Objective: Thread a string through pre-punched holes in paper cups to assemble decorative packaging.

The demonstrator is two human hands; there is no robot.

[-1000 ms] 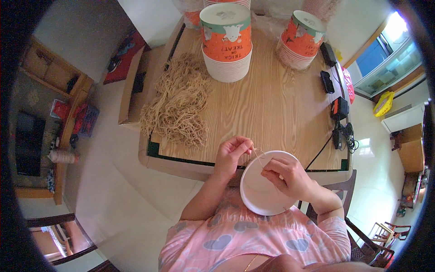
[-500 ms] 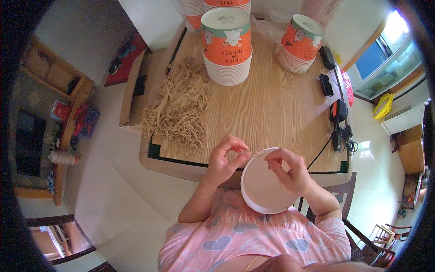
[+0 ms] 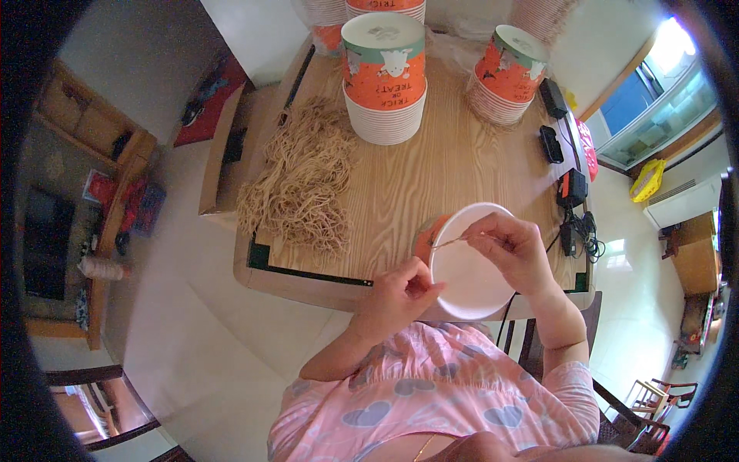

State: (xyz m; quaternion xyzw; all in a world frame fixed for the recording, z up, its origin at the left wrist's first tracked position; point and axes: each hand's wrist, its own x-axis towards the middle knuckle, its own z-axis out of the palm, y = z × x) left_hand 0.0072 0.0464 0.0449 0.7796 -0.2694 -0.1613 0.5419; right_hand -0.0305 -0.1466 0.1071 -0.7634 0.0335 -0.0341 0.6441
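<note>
Two bare hands work at a single paper bucket (image 3: 473, 269), white inside and orange outside, that sits in front of the wearer at the near edge of a wood-grain table (image 3: 431, 169). Its round mouth faces up toward the wearer, and a strip of orange wall shows along its far left side, so its long axis appears tilted rather than plumb. The right hand (image 3: 508, 242) reaches over the bucket's far right rim, thumb and fingers pinched closed on a tan strand (image 3: 449, 243). That strand runs leftward across the mouth to the bucket's left rim; whether it passes through the wall cannot be told. The left hand (image 3: 404, 286) is at the bucket's near left side, its fingers half curled and thumb tip at the rim; whether it grips the rim or anything else is unclear. Of the two, the right has the strand, while the left is nearer the lower part of the left rim, just below the strand's far end. Beyond the bucket to the left lies a heap of tan yarn (image 3: 304, 185); farther beyond it stands an upturned bucket stack (image 3: 383, 85), and to its right, black adapters (image 3: 572, 189).
</note>
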